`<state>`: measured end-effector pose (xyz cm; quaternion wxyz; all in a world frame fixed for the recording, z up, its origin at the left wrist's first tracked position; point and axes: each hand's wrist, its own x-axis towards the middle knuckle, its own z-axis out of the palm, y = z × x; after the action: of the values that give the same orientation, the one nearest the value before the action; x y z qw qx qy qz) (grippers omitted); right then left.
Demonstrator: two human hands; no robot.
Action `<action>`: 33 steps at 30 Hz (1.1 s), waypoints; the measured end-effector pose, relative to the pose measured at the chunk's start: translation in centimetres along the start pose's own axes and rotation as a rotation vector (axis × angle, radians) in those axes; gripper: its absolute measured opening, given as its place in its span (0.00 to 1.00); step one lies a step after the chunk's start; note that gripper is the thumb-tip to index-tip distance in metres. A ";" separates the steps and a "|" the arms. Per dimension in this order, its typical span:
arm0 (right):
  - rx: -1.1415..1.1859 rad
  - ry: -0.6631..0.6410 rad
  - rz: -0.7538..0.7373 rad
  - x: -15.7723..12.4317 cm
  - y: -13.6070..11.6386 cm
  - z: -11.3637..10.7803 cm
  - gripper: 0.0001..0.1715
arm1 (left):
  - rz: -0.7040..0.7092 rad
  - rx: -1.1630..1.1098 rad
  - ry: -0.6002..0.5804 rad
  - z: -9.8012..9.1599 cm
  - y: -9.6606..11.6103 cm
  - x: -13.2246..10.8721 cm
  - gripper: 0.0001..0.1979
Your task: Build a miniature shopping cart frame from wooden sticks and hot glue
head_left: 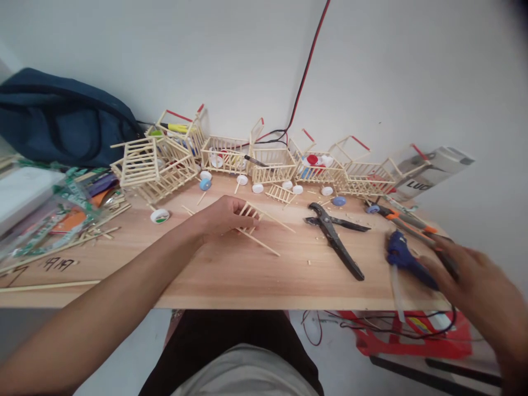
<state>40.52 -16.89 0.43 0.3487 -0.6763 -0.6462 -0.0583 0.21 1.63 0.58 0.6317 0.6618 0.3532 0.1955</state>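
Curling partly closed, left fingers (240,212) hold stick frame (254,210).

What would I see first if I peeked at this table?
A long row of little stick carts lines the back of the wooden table. In the middle, the left hand rests its fingers on a small stick frame, with black pliers lying just to its right. At the right edge, the blurred right hand hovers by a blue glue gun.
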 end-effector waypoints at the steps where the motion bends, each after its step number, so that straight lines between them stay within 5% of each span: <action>1: -0.058 0.041 0.037 0.5 -2.3 0.2 0.22 | 0.004 0.003 -0.010 0.0 0.0 0.0 0.08; 3: -0.140 0.051 0.142 1.7 -7.2 1.7 0.21 | 0.014 0.014 -0.024 -0.1 0.0 -0.1 0.08; 6: 0.122 -0.074 -0.018 3.6 -13.4 6.3 0.20 | 0.019 0.026 -0.012 -0.1 0.0 -0.1 0.09; 10: 0.374 -0.237 -0.051 5.1 -17.2 12.7 0.20 | 0.001 0.018 0.021 -0.2 -0.1 -0.1 0.09; 15: 0.506 -0.404 0.069 5.6 -17.6 15.9 0.19 | -0.009 0.000 0.044 -0.1 0.0 0.0 0.09; 33: 0.608 -0.326 0.152 5.5 -18.2 16.3 0.09 | -0.039 0.029 0.064 0.2 0.3 -0.1 0.09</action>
<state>18.69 -4.78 -1.72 0.4296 -0.5881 -0.6291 0.2717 0.38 1.43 0.88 0.6140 0.6573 0.3890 0.1990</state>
